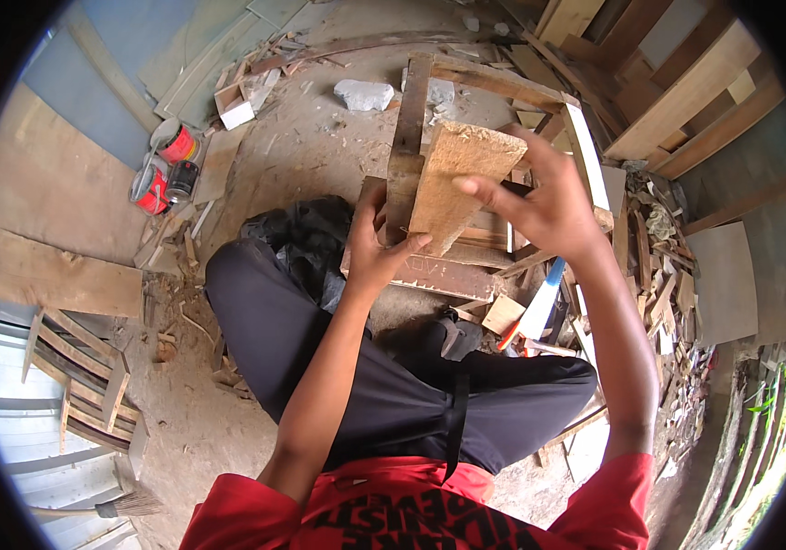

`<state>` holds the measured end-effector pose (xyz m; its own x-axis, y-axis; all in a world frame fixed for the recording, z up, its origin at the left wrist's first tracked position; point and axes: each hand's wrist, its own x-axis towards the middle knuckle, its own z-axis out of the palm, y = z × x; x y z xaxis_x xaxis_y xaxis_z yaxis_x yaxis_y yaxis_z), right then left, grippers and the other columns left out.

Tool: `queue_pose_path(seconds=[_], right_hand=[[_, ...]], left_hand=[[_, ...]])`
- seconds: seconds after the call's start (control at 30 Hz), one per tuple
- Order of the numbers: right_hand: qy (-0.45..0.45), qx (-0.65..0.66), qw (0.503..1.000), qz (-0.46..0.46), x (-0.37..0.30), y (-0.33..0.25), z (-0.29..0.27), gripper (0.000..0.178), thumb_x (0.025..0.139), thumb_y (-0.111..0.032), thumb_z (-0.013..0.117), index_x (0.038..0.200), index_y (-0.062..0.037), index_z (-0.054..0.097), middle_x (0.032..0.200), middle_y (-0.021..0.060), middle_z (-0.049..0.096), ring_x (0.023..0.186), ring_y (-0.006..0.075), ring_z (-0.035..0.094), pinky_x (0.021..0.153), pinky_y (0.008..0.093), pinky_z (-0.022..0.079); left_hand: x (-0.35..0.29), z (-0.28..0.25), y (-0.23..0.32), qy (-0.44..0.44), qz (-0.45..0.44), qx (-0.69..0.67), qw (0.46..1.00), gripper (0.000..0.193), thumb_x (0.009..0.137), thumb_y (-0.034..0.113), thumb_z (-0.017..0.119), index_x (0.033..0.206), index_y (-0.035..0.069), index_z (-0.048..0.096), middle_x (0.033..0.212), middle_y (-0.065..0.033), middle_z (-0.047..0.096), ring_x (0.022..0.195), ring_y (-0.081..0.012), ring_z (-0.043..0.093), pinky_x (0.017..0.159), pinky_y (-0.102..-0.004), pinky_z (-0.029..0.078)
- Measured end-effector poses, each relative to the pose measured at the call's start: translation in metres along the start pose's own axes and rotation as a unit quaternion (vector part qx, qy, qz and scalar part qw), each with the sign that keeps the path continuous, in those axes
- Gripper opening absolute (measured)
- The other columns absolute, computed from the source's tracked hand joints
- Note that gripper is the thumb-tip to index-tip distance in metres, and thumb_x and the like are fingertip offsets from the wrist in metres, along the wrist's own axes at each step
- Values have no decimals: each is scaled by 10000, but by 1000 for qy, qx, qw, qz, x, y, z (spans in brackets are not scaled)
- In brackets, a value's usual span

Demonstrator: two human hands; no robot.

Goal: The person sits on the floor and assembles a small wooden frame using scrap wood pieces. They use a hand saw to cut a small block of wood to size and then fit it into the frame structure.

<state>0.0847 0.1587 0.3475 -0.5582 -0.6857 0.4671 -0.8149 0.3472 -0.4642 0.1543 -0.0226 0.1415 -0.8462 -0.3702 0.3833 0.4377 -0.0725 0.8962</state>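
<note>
A short, rough-sawn wooden board (466, 179) is tilted up in front of me, between both hands. My right hand (549, 202) grips its upper right side, thumb across the face and fingers behind the edge. At the lower left corner, my left hand (377, 243) is closed with its thumb against the board's bottom end. Its other fingers are partly hidden behind a dark wooden piece (402, 192) beside the board. Behind and beneath stands a wooden frame (494, 84), with a marked lower rail (448, 278) near my knees.
A handsaw (541, 307) with a pale blade leans right of the frame. Wood scraps (668, 302) pile up at the right. Paint cans (175, 142) stand at the left, near a black plastic bag (306, 234). White stone-like chunks (363, 94) lie beyond; slatted wood (81, 376) is at lower left.
</note>
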Motion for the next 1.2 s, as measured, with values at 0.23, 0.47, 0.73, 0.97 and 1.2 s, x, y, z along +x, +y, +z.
queue_pose_path(seconds=[0.23,0.47,0.73,0.97,1.2], right_hand=[[361,271,891,-51,8,-3,-124,276,974,-95,598,1184,83,610,1155,217,653,1066,271,664,909,395,540],[324,12,944,52,31,46,-148,295,979,-161,606,1191,43,626,1085,159,663,944,232,686,787,360,575],[159,66,984,42,59,-1,-48,393,956,-274,674,1216,15,619,994,104,684,813,158,693,602,302,592],[-35,225,971,66,37,23,6,385,967,-211,672,1253,31,585,1048,68,699,908,98,643,729,247,537],[-38,247,966,74,31,25,12,350,944,-210,703,1199,19,634,1042,85,719,943,117,660,816,292,539]], left_hand=[[-12,2,-7,3,15,21,1000,819,735,84,836,1416,-1,390,1367,-134,500,1261,-240,507,1065,-405,419],[-20,7,5,11,-11,-1,1000,810,764,30,786,1444,-17,348,1404,-148,477,1279,-247,494,1073,-389,407],[-22,10,4,41,-17,12,999,809,773,38,781,1450,-17,341,1394,-160,479,1303,-244,464,1102,-388,366],[-23,9,-5,30,6,2,1000,779,788,-3,718,1458,-36,321,1451,-181,425,1374,-259,390,1154,-398,290],[-23,7,-1,18,-16,-37,999,782,798,-25,675,1478,-46,290,1485,-172,401,1408,-260,357,1167,-392,263]])
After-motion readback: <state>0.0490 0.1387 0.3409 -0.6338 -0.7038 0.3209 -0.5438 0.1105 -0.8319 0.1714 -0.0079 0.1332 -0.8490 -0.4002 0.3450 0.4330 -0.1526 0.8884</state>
